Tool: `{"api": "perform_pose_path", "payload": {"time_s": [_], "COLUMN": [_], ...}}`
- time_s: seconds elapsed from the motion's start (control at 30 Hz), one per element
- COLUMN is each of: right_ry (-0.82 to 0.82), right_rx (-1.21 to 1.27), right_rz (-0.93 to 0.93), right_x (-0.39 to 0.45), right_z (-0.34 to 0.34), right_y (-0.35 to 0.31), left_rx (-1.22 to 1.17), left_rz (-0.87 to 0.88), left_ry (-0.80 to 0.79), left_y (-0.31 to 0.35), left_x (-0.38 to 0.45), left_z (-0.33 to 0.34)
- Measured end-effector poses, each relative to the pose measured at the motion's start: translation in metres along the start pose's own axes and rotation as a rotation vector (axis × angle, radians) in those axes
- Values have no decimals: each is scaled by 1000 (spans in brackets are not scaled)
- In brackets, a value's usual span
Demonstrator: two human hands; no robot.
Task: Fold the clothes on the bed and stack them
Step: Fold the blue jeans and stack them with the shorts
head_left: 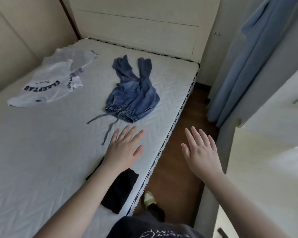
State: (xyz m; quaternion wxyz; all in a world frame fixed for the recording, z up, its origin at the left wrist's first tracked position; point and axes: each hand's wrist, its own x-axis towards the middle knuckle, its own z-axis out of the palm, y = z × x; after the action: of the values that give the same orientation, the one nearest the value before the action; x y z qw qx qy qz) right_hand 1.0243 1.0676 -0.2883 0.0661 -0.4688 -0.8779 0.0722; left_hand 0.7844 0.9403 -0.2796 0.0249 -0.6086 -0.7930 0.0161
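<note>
Right now both my left hand (123,149) and right hand (200,153) are spread flat, holding nothing. Denim shorts (133,93) lie crumpled just beyond them near the bed's (41,152) right edge; a careless tug could slide them off. White shirt (46,83) lies far left.

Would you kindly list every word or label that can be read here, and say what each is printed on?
"CLAEPTAD", as far as it reads, upside down: white T-shirt.
Small lettering on that shirt's folded-over part: too blurred to read.
"EVERY DAY", upside down and partly cut off: the person's dark top.
Denim trousers: no text.
</note>
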Motion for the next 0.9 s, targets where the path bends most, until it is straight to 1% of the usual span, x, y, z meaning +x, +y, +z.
{"api": "perform_pose_path", "payload": {"time_s": [0.07, 0.17, 0.27, 0.4, 0.67, 0.9], "right_ry": [-12, -19, -36, -64, -162, -251], "right_rx": [-17, -58, -77, -105, -142, -84], "right_rz": [-83, -196, -234, -304, -425, -560], "right_x": [34, 89, 139, 183, 252, 336], "right_z": [5, 11, 15, 26, 59, 96], "right_y": [-14, -36, -64, -92, -124, -149], "left_rx": [-2, -6, -51, -72, -92, -129], "left_rz": [-83, -131, -176, -200, -256, -381], "left_ry": [-30, 3, 30, 18, 28, -19], "left_y": [-25, -56, -82, -115, -158, -190], "left_x": [10, 33, 60, 88, 123, 167], "left_z": [12, 22, 23, 34, 60, 88]}}
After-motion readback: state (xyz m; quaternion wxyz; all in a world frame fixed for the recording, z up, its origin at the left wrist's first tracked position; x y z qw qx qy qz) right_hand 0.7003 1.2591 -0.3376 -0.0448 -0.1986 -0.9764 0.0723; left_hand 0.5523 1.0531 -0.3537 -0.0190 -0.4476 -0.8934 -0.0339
